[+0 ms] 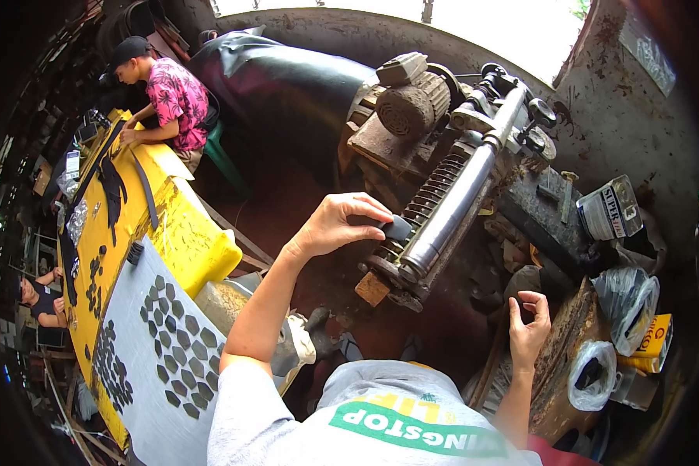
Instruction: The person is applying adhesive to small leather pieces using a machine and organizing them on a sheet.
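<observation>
My left hand [349,224] pinches a small dark grey flat piece [397,228] between thumb and fingers. It holds the piece at the near end of a machine with a long polished steel roller [454,212] and a row of thin metal rings [439,186] beside it. My right hand [529,329] hangs in the air at the right, fingers bent and apart, with nothing seen in it. To my left, many dark five-sided flat pieces [179,355] lie spread over a grey sheet [151,428].
An electric motor [407,108] sits behind the roller. At right are a metal can [608,209], plastic bags [591,376] and a yellow box [655,336] on a worn wooden bench [559,373]. Two people work along the yellow-covered table [131,204], which bears dark strips [113,189].
</observation>
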`<state>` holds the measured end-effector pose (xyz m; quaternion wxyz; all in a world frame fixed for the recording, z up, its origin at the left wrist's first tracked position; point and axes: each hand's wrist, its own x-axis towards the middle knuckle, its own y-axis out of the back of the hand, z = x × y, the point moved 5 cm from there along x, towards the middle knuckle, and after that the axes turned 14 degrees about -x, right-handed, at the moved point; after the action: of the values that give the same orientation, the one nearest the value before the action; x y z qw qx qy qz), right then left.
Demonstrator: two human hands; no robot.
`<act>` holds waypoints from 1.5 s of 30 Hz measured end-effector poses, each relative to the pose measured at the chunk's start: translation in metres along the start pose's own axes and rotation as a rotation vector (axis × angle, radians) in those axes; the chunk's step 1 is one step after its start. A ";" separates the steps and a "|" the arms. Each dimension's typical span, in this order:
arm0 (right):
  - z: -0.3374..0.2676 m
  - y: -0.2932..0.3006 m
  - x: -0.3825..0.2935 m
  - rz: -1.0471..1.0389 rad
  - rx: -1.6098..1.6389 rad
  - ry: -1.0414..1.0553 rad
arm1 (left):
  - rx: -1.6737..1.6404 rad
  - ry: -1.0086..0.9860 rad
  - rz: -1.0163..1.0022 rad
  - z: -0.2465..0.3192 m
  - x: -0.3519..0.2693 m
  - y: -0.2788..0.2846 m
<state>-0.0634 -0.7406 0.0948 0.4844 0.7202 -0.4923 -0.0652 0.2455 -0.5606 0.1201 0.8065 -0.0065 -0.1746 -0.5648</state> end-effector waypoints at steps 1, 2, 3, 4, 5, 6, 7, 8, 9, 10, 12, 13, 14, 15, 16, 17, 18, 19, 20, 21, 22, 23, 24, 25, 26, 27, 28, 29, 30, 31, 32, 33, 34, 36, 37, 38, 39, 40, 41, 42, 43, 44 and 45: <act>-0.001 -0.002 0.000 -0.004 0.006 0.007 | 0.005 0.002 0.009 -0.004 -0.003 0.002; -0.001 -0.005 0.001 -0.015 0.006 0.008 | -0.199 0.090 0.102 -0.013 -0.008 0.008; -0.002 -0.009 0.001 -0.027 0.007 0.011 | -0.404 0.176 0.198 -0.020 -0.015 0.014; -0.001 -0.014 0.000 -0.035 0.018 0.022 | -0.431 0.300 0.269 -0.024 -0.025 0.021; 0.000 -0.020 0.000 -0.064 0.019 0.029 | -0.587 0.296 0.337 -0.027 -0.036 0.031; 0.000 -0.028 -0.001 -0.091 0.018 0.036 | -0.743 0.285 0.403 -0.034 -0.047 0.041; -0.001 -0.035 -0.002 -0.121 0.022 0.030 | -0.727 0.280 0.434 -0.034 -0.059 0.050; 0.001 -0.043 -0.005 -0.134 0.041 0.052 | -1.000 0.292 0.493 -0.037 -0.069 0.055; 0.006 -0.056 -0.008 -0.181 0.039 0.040 | -1.272 0.291 0.553 -0.039 -0.082 0.059; 0.014 -0.071 -0.012 -0.231 0.036 0.031 | -1.373 0.329 0.652 -0.044 -0.099 0.066; 0.030 -0.104 -0.025 -0.277 0.071 0.083 | -1.444 0.303 0.751 -0.044 -0.130 0.080; 0.038 -0.122 -0.033 -0.371 0.065 0.067 | -1.483 0.269 0.803 -0.042 -0.148 0.087; 0.043 -0.140 -0.042 -0.467 0.056 0.058 | -1.504 0.225 0.823 -0.040 -0.167 0.094; 0.045 -0.154 -0.051 -0.518 0.052 0.087 | -1.514 0.195 0.879 -0.040 -0.185 0.101; 0.047 -0.168 -0.061 -0.567 0.045 0.117 | -1.525 0.162 0.932 -0.039 -0.203 0.108; 0.057 -0.184 -0.073 -0.620 0.029 0.108 | -1.535 0.100 0.958 -0.038 -0.220 0.114; 0.070 -0.199 -0.086 -0.668 0.010 0.095 | -1.547 0.096 1.042 -0.037 -0.235 0.120; 0.079 -0.213 -0.099 -0.738 0.019 0.067 | -1.500 0.071 1.118 -0.034 -0.252 0.127; 0.091 -0.225 -0.111 -0.803 0.020 0.034 | -1.457 0.051 1.186 -0.031 -0.270 0.133; 0.103 -0.237 -0.125 -0.834 -0.003 0.023 | -1.506 0.018 1.249 -0.029 -0.289 0.136; 0.113 -0.245 -0.135 -0.861 -0.029 0.006 | -1.503 -0.002 1.333 -0.030 -0.311 0.141; 0.116 -0.248 -0.143 -0.908 -0.072 0.009 | -1.516 -0.022 1.360 -0.030 -0.334 0.148; 0.120 -0.249 -0.150 -0.952 -0.120 0.007 | -1.532 -0.038 1.383 -0.032 -0.360 0.156; 0.128 -0.253 -0.156 -0.971 -0.121 0.033 | -1.484 -0.037 1.467 -0.036 -0.397 0.165; 0.153 -0.259 -0.165 -1.012 -0.189 0.003 | -1.445 -0.020 1.524 -0.043 -0.425 0.179; 0.172 -0.264 -0.172 -1.060 -0.258 -0.022 | -1.361 -0.036 1.606 -0.042 -0.453 0.190; 0.181 -0.265 -0.175 -1.068 -0.262 -0.011 | -1.273 -0.051 1.687 -0.040 -0.480 0.198; 0.193 -0.265 -0.178 -1.079 -0.333 -0.059 | -1.163 -0.041 1.744 -0.035 -0.507 0.205; 0.200 -0.265 -0.179 -1.088 -0.404 -0.108 | -1.050 -0.029 1.797 -0.031 -0.534 0.211; 0.202 -0.266 -0.177 -1.094 -0.407 -0.100 | -0.944 0.021 1.841 -0.028 -0.563 0.215; 0.207 -0.267 -0.177 -1.131 -0.366 -0.201 | -0.839 0.072 1.878 -0.026 -0.590 0.217; 0.210 -0.266 -0.179 -1.163 -0.325 -0.307 | -0.754 0.122 1.908 -0.023 -0.607 0.219; 0.211 -0.266 -0.178 -1.163 -0.328 -0.308 | -0.668 0.172 1.934 -0.021 -0.622 0.220; 0.194 -0.263 -0.175 -1.177 -0.307 -0.373 | -0.645 0.208 1.968 -0.021 -0.642 0.222; 0.182 -0.263 -0.173 -1.177 -0.310 -0.373 | -0.585 0.266 1.963 -0.021 -0.649 0.224; 0.168 -0.263 -0.171 -1.178 -0.282 -0.359 | -0.524 0.322 1.958 -0.020 -0.656 0.225; 0.161 -0.264 -0.170 -1.178 -0.255 -0.346 | -0.511 0.347 1.954 -0.024 -0.665 0.227; 0.172 -0.270 -0.169 -1.175 -0.258 -0.347 | -0.515 0.347 1.952 -0.027 -0.666 0.230; 0.171 -0.282 -0.166 -1.208 -0.240 -0.074 | -0.455 0.423 1.951 -0.029 -0.668 0.232; 0.165 -0.287 -0.167 -1.229 -0.218 0.200 | -0.392 0.499 1.948 -0.031 -0.670 0.234; 0.170 -0.289 -0.167 -1.228 -0.220 0.199 | -0.395 0.500 1.947 -0.033 -0.671 0.236; 0.168 -0.288 -0.166 -1.218 -0.164 0.231 | -0.365 0.537 1.927 -0.036 -0.674 0.238; 0.154 -0.284 -0.165 -1.208 -0.107 0.264 | -0.335 0.575 1.908 -0.037 -0.675 0.239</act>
<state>-0.0521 -0.6976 -0.2651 0.4541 0.8484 0.0702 -0.2629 0.2711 0.1317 -0.0649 0.9216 -0.1202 0.1859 0.3187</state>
